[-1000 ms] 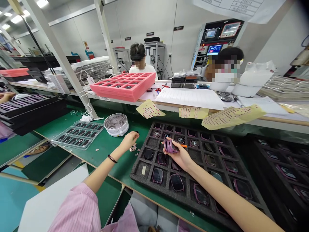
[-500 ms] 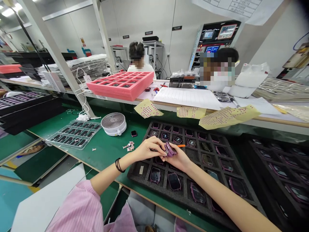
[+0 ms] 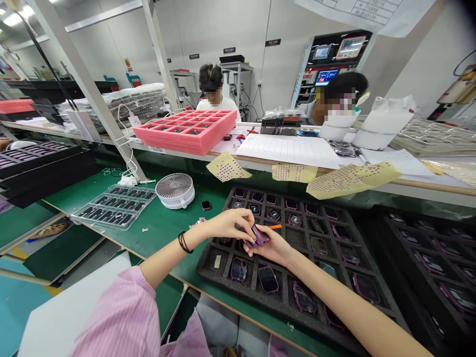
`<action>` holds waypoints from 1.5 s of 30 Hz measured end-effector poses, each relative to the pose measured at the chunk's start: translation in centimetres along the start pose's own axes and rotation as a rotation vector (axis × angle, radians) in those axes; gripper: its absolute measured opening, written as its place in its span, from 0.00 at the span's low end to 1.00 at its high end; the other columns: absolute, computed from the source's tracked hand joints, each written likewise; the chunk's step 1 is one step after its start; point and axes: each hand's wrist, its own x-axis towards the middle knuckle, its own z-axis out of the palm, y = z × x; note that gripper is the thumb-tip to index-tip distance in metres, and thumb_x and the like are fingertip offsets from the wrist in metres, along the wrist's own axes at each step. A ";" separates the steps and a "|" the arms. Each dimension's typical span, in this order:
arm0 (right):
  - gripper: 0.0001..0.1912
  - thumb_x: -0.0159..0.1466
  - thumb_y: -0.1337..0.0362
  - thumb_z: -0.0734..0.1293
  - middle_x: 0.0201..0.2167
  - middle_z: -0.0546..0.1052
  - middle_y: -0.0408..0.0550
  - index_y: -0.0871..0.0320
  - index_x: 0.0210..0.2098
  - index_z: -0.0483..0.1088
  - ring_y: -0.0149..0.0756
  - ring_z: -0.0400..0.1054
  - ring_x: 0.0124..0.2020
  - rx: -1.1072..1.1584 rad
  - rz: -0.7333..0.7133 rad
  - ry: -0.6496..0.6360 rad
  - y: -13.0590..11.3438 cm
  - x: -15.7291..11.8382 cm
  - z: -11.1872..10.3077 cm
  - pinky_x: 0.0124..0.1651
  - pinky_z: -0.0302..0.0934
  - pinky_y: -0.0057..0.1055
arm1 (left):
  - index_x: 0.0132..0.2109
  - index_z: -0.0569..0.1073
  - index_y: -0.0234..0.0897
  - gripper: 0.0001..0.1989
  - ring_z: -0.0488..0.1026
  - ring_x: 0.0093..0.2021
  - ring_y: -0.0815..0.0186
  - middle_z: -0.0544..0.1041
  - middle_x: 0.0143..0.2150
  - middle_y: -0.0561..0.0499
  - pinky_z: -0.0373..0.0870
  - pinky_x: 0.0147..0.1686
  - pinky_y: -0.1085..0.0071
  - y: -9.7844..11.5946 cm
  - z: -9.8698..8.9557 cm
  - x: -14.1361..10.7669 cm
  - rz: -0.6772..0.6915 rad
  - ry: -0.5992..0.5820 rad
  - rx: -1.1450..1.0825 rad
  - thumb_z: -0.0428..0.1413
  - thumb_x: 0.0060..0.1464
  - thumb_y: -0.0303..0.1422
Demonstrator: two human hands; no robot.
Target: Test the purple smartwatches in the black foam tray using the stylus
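Above the dark foam tray, my right hand is wrapped round a purple watch case. An orange stick pokes out beside that hand. My left hand has its thumb and fingers closed on the near side of the same case. The fingers hide part of it. Purple-framed watches lie in many of the tray's compartments, some with lit faces. A small pale label sits in a left compartment.
Left of the tray are a white fan, a loose watch and a clear tray of black parts. A second dark tray stands right. The shelf holds a pink foam tray. Two people are beyond it.
The purple case has tilted and dropped slightly in my hands. My left hand has shifted over it, and its forearm now covers part of the small scraps. The orange stick has moved slightly left.
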 end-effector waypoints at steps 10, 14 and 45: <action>0.16 0.57 0.54 0.70 0.29 0.77 0.50 0.63 0.33 0.75 0.38 0.71 0.29 -0.022 0.005 0.051 0.6 0.0 0.0 0.33 0.65 0.33 | 0.36 0.64 0.37 0.16 0.65 0.31 0.69 0.68 0.33 0.54 0.62 0.32 0.74 -0.4 0.4 0.0 -0.206 0.038 0.034 0.63 0.49 0.40; 0.15 0.58 0.55 0.69 0.29 0.77 0.50 0.62 0.35 0.74 0.39 0.71 0.29 -0.011 0.002 0.049 0.7 0.1 -0.2 0.34 0.65 0.35 | 0.36 0.65 0.37 0.17 0.67 0.32 0.68 0.69 0.33 0.54 0.62 0.31 0.74 -0.8 0.2 -0.9 -0.261 0.108 0.107 0.61 0.50 0.43; 0.17 0.62 0.56 0.64 0.39 0.77 0.55 0.61 0.46 0.69 0.37 0.70 0.28 0.068 -0.024 -0.002 0.5 0.3 -0.9 0.32 0.62 0.35 | 0.44 0.75 0.33 0.12 0.76 0.36 0.63 0.77 0.39 0.44 0.73 0.38 0.67 -2.1 -2.5 -8.2 -0.512 0.565 0.213 0.53 0.59 0.35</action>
